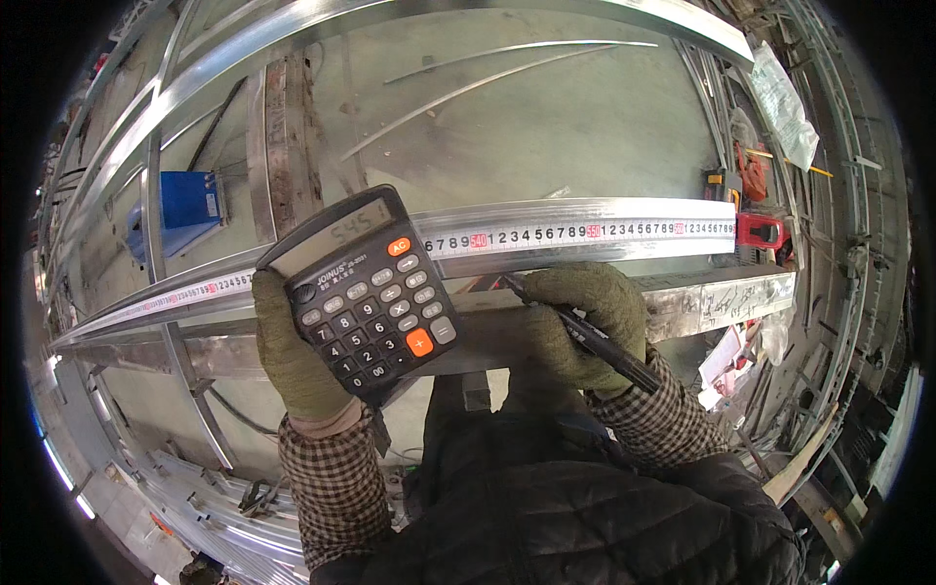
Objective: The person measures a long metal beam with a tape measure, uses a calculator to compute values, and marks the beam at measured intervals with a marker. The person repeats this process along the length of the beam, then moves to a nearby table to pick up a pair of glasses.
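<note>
A black calculator (366,297) with orange and grey keys is tilted in my left hand (292,356), which wears a green glove. Digits show on its display. My right hand (585,327), gloved the same way, is closed around a black marker pen (609,351) whose end points toward the calculator. Beyond both hands an extended tape measure blade (575,232) lies along a shiny metal profile (604,210). The red tape measure case (760,231) rests at the right end of the profile. The calculator covers part of the blade.
A metal beam (721,304) with handwriting runs just below the profile. On the left stands a blue box (190,200) beside frame bars. Thin metal strips (478,88) lie on the floor beyond. A plastic bag (785,107) hangs at the far right.
</note>
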The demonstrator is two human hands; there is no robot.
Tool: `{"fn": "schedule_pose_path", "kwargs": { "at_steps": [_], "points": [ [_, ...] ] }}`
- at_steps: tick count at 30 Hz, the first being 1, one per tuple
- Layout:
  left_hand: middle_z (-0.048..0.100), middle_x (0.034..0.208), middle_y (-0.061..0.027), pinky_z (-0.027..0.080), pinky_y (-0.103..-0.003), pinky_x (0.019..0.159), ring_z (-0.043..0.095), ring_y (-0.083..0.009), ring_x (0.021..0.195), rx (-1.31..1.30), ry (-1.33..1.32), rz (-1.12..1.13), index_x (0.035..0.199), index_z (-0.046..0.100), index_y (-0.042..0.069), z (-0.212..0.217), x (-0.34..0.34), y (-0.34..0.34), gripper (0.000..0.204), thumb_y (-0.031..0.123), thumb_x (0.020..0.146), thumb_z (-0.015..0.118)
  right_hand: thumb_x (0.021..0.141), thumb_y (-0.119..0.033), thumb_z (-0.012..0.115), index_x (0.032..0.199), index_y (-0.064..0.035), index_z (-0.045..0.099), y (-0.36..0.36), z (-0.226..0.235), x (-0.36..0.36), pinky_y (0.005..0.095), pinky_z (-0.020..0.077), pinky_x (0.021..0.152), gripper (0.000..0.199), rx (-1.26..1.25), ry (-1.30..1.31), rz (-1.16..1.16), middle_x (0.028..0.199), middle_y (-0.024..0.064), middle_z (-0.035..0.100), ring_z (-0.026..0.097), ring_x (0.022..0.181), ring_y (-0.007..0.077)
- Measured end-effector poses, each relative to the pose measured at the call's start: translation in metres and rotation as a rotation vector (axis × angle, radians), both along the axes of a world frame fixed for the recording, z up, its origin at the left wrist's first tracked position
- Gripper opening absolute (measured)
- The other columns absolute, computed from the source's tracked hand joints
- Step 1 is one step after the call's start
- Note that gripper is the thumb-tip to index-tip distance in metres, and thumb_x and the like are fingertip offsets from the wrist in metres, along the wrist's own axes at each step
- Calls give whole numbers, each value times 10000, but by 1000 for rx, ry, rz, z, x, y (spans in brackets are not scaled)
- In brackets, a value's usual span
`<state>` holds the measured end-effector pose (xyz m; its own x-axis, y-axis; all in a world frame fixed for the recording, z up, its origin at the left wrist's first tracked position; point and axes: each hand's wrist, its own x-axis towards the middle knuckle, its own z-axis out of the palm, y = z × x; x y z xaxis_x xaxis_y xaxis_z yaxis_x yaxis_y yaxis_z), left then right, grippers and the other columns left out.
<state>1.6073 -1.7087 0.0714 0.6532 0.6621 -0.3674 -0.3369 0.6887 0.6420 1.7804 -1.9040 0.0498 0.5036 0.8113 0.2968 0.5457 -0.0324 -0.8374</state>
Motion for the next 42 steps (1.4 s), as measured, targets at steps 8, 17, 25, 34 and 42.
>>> {"fn": "schedule_pose_path", "kwargs": {
  "at_steps": [8, 17, 25, 34, 42],
  "points": [
    [757, 1254, -214, 715, -394, 806, 805, -292, 1010, 35, 56, 49, 1392, 643, -31, -6, -2, 4, 653, 548, 1097, 574, 856, -69, 781, 1115, -63, 753, 2, -2, 3, 402, 618, 748, 260, 18, -21, -38, 992, 162, 786, 777, 839, 313],
    [761, 1241, -213, 713, -374, 792, 809, -289, 978, 75, 192, 162, 1388, 645, -40, -17, -10, 3, 637, 528, 1113, 555, 927, -72, 743, 1074, -2, 740, -13, 1, 20, 339, 607, 780, 163, -15, -62, -128, 974, 156, 790, 767, 849, 220],
    [761, 1237, -218, 717, -379, 789, 811, -283, 983, 134, 284, 191, 1382, 640, -51, -22, -16, 6, 638, 520, 1105, 575, 911, -94, 775, 1052, -1, 758, -20, -4, 26, 340, 609, 737, 170, -27, -51, -146, 937, 149, 789, 760, 797, 223],
    [744, 1269, -246, 726, -402, 783, 814, -295, 987, 158, 242, 133, 1410, 613, -48, -23, -17, 7, 635, 505, 1101, 580, 872, -81, 795, 1070, -3, 776, -16, -5, 31, 352, 626, 749, 213, 11, -190, -84, 953, 156, 798, 784, 809, 249],
    [744, 1271, -239, 720, -405, 810, 808, -289, 1011, 159, 269, 173, 1408, 617, -46, -24, -17, 6, 639, 514, 1104, 569, 845, -44, 779, 1092, -13, 777, -14, -3, 32, 353, 624, 733, 250, -35, -189, -77, 933, 163, 798, 788, 804, 264]
  ]
}}
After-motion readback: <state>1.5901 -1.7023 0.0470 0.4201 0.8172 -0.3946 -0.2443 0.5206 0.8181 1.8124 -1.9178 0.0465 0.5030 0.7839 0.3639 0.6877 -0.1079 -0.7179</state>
